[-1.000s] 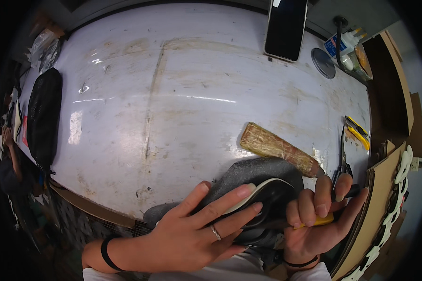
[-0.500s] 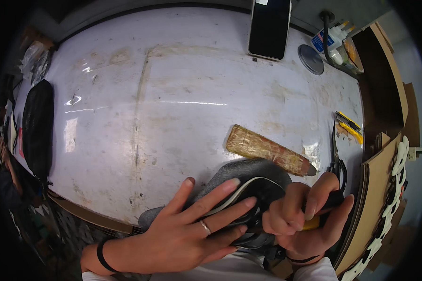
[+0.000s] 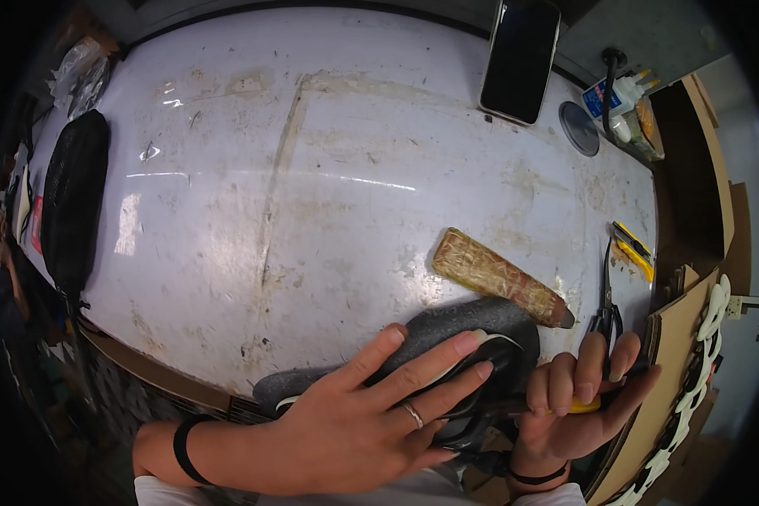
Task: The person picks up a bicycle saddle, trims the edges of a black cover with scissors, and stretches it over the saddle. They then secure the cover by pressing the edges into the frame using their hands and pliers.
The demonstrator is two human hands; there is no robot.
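My left hand lies with outstretched fingers over a soft dark grey piece at the table's near edge. This piece has a black inner part and a thin white trim; its exact kind is unclear, and much of it is under the hand. To the right, my right hand has its fingers curled around a tool with a yellow and black handle. A thin part of the tool points left toward the grey piece, its tip hidden. Just beyond lies a tapered brown bar wrapped in clear tape.
Black scissors and a yellow utility knife lie at the right edge. Farther back are a phone, a round grey lid and glue bottles. A long black pouch lies far left; cardboard stands right.
The whole view has shifted, so the table things appear farther right and slightly lower. My right hand has turned, its fingers curling over the handle. My left hand stays on the grey piece.
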